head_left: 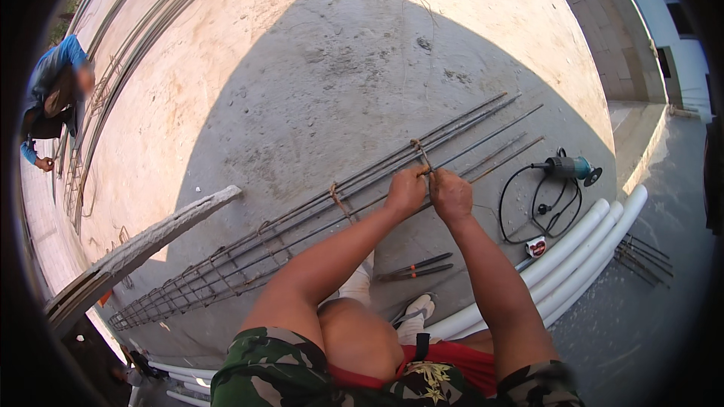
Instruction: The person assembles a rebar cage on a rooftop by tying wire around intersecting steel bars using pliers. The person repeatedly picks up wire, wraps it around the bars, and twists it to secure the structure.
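Observation:
A long cage of steel reinforcing bars [302, 218] runs from the lower left up to the middle right. Rusty stirrups cross it, one of them [337, 197] left of my hands. My left hand [407, 191] is closed at the near end of another stirrup [420, 152], its fingers pinched on it. Right beside it, my right hand [452, 196] is also closed, fingertips against the same corner. Whatever lies between the right fingers is too small to make out. Both hands are over the bars near their loose right ends.
An angle grinder [569, 166] with a coiled black cord lies right. White pipes [581, 237] curve nearby. A dark tool with orange bands [415, 267] lies by my foot [419, 307]. A concrete beam [151, 245] juts in left. A person in blue [56, 83] crouches by long bars.

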{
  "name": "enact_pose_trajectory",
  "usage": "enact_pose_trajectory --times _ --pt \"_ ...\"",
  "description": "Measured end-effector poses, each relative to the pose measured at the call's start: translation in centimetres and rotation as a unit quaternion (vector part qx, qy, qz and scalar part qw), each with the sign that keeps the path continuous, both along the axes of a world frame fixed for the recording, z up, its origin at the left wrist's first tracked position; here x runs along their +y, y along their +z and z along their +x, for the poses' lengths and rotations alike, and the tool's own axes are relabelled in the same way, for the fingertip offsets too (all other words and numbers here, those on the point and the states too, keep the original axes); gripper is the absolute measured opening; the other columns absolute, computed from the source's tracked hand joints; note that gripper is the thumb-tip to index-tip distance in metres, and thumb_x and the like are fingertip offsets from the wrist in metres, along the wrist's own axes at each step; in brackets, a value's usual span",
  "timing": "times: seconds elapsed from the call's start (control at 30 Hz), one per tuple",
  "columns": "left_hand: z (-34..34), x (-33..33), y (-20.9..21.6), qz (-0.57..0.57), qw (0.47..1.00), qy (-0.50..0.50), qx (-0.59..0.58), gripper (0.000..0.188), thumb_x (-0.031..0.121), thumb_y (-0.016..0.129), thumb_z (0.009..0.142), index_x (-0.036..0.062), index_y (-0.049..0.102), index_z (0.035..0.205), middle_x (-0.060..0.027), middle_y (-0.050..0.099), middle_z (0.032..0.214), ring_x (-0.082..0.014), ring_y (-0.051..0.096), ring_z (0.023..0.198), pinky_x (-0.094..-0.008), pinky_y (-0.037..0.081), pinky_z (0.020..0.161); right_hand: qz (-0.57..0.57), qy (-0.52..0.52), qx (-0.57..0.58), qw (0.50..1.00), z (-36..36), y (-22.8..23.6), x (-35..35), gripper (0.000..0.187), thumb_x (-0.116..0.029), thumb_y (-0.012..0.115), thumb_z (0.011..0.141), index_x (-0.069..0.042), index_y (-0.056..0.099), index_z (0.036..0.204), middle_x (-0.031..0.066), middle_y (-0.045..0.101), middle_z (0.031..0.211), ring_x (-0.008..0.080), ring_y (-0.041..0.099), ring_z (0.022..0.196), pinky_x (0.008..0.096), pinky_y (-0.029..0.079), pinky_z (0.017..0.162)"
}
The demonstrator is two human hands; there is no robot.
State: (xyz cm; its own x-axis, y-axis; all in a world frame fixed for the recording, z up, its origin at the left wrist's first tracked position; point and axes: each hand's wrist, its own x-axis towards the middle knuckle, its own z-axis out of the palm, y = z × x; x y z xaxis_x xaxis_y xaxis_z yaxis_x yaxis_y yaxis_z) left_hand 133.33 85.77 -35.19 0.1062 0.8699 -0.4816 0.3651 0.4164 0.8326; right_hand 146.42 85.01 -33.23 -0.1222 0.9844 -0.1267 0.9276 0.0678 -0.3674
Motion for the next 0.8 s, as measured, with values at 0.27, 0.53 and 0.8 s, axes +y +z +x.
enact_pose_trajectory --times 0.27,0.53,0.8 --pt "-0.4 -1.9 -0.5 0.185 0.981 -0.05 -0.013 0.04 -0.009 0.047 0.083 -0.0011 0.065 0.118 -0.0207 0.06 0.126 -0.0366 0.058 0.116 -0.0372 0.047 0.099 -0.111 0.028 -0.034 0.993 0.8 1.7 1.4 0.019 -0.02 0.057 0.089 -0.004 0.062 0.08 0.0182 0.065 0.074 0.0388 0.066 0.07 0.0482 0.053 0.065" --pt "-1.8 -0.2 -0.9 0.079 0.987 -0.096 -0.098 0.041 -0.01 0.046 0.082 0.002 0.067 0.115 -0.0155 0.063 0.123 -0.0315 0.061 0.113 -0.0353 0.047 0.097 -0.249 0.226 -0.097 0.937 0.9 6.2 5.1 0.017 -0.017 0.057 0.085 -0.003 0.067 0.081 0.0215 0.067 0.081 0.0398 0.066 0.078 0.049 0.052 0.069" --pt "-1.6 0.7 -1.6 -0.05 0.977 0.017 -0.208 0.041 -0.011 0.04 0.083 0.0045 0.05 0.119 -0.0183 0.061 0.122 -0.0237 0.058 0.113 -0.0357 0.045 0.096 -0.207 0.18 -0.107 0.956 -1.3 4.4 10.1 0.016 -0.017 0.06 0.081 -0.004 0.07 0.083 0.0202 0.069 0.083 0.0377 0.068 0.08 0.0474 0.054 0.07"
